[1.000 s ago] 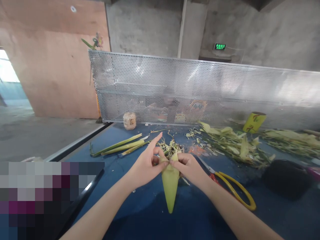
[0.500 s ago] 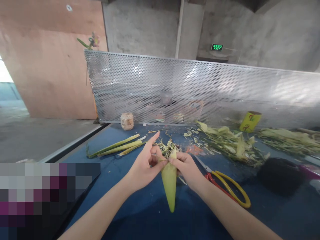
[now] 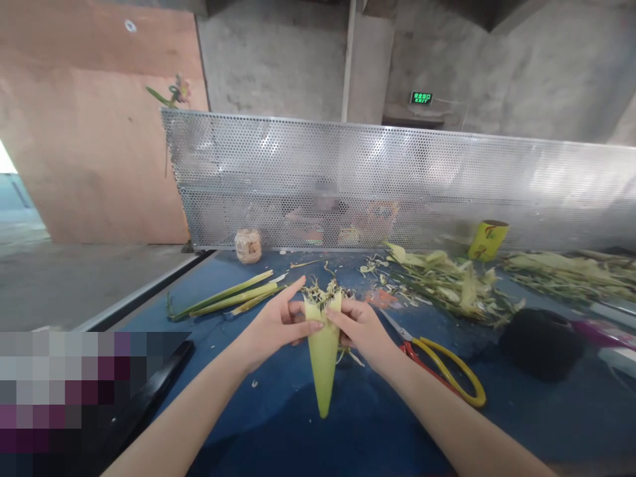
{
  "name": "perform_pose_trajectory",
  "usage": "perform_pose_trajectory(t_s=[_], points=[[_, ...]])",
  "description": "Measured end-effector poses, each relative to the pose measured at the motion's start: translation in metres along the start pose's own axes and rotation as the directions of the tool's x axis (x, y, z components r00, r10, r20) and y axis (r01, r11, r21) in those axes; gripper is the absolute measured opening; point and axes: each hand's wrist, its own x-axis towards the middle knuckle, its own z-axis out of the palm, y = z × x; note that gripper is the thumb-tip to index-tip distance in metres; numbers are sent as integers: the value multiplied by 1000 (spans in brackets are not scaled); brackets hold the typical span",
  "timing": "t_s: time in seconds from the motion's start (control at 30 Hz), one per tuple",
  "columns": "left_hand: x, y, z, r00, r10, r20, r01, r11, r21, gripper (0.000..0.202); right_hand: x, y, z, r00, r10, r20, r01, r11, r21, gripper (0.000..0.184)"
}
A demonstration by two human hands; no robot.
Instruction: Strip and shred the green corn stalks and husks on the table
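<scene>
I hold a yellow-green leaf cone [image 3: 322, 361] upright over the blue table [image 3: 278, 424], its point toward me. My left hand [image 3: 274, 326] pinches the cone's top rim from the left, index finger stretched out above. My right hand [image 3: 362, 329] pinches the same rim from the right, fingers curled. The rim is frayed and spread flat between both thumbs. A small heap of leaf scraps [image 3: 328, 291] lies just behind my hands.
Yellow-handled scissors [image 3: 442, 372] lie right of my right hand. Long green leaf strips [image 3: 228, 298] lie to the left, a pile of leaves [image 3: 447, 281] at right. A black round object [image 3: 541, 343], a yellow cup [image 3: 488, 240], a small jar [image 3: 248, 245] and a perforated metal screen [image 3: 397, 185] stand behind.
The cone's top has been pulled wider and flatter between my thumbs. My view has shifted slightly right; my hands stay at the same spot.
</scene>
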Motion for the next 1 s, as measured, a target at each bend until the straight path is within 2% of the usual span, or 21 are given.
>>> perform_pose_trajectory(t_s=[0.1,0.23,0.4,0.57,0.67,0.8,0.87,1.0], points=[[-1,0,-2,1000,-18,22,19,999,-41,94,-1,-3,-1,999,-29,-28,27,999,-38,39],[-1,3,-2,1000,22,-17,-23,996,-83,90,-2,-6,-6,994,-37,-104,36,999,-17,37],[-1,5,1,999,4,-48,-9,994,-111,92,-1,-3,-8,993,-89,-84,84,995,-59,33],[-1,2,4,998,-44,-53,40,997,-61,93,-2,-6,-8,982,-166,-91,147,971,-188,32],[0,0,4,997,-23,-69,24,1000,7,90,-3,-7,-8,981,-183,-69,164,962,-219,31],[0,-2,2,989,110,-95,-101,990,100,86,-3,-6,-7,987,-157,-31,150,977,-154,30],[0,-3,3,980,169,-100,-155,978,137,84,-2,-6,-6,994,-104,-41,100,990,-100,33],[-1,-1,7,967,220,-129,-189,958,217,83,0,-3,-5,995,28,-97,-29,1000,-4,38]])
